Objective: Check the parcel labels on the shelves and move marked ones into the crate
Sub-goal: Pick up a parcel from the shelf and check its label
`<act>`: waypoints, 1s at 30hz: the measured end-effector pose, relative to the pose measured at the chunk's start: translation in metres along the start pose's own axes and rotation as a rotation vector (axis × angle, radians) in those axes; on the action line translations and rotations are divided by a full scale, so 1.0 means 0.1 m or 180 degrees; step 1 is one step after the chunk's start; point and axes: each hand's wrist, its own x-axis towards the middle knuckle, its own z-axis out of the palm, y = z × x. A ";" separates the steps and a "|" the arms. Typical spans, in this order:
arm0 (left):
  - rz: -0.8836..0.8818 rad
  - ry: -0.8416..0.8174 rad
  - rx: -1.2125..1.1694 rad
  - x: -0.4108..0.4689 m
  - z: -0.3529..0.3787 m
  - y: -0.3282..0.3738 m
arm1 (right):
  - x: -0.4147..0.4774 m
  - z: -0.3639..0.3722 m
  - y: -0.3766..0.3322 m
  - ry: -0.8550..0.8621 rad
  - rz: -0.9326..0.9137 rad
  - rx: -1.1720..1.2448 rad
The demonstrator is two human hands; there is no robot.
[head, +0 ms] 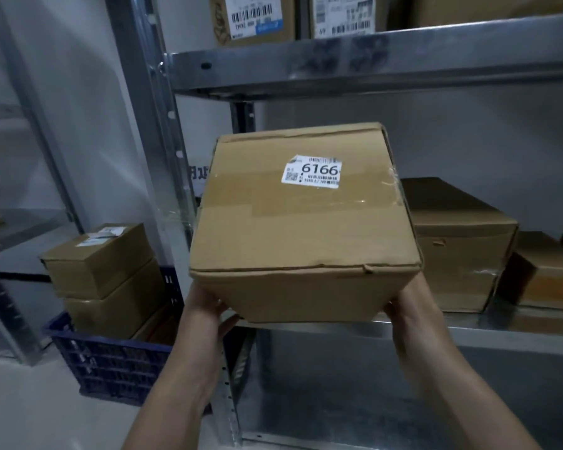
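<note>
I hold a brown cardboard parcel (303,222) up in front of the middle shelf, tilted so its top faces me. A white label (312,172) on that top reads 6166. My left hand (205,306) grips its lower left corner from below, and my right hand (403,306) grips its lower right corner. The fingers of both hands are hidden under the box. A dark blue plastic crate (111,362) stands on the floor at the lower left, with stacked cardboard parcels (101,271) in it.
A metal shelf upright (163,151) stands between the crate and the held parcel. More cardboard boxes (459,245) sit on the middle shelf (501,336) at the right. Labelled boxes (254,17) stand on the upper shelf (371,63).
</note>
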 end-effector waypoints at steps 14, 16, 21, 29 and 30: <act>0.0038 -0.0173 -0.0316 0.00 -0.13 -0.02 | 0.04 -0.08 0.00 -0.0145 -0.0156 0.0048; 0.0080 -0.0213 -0.0250 0.02 -0.16 -0.03 | 0.04 -0.06 -0.04 -0.0034 -0.0143 0.0060; 0.0151 -0.0329 -0.0244 0.01 -0.14 0.02 | -0.06 -0.03 -0.20 -0.0034 -0.0046 0.0142; 0.0029 -0.0379 -0.0281 -0.06 -0.10 0.10 | -0.18 0.06 -0.31 -0.0424 -0.0092 0.0244; 0.0020 -0.0393 -0.0290 -0.07 -0.10 0.11 | -0.18 0.05 -0.31 -0.0447 -0.0075 0.0264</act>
